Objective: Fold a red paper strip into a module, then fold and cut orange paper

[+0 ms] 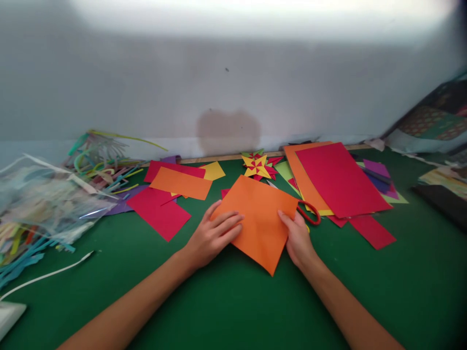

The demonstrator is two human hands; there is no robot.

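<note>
A square orange sheet of paper (260,218) lies between my hands, turned like a diamond, with faint creases near its middle. Spread fingers of my left hand (215,236) rest on its left side. At the right edge, my right hand (297,238) grips the sheet, thumb on top and the other fingers underneath. Just beyond the paper sits a folded star (257,165) in yellow, red and green. Red-handled scissors (310,213) lie partly hidden beside my right hand.
Red sheets (343,180) over orange ones lie at the right, and cut pieces (180,183) at the left. Plastic bags with paper strips (65,189), a white cable (49,277) and a black flat object (441,201) are on the green table (226,311).
</note>
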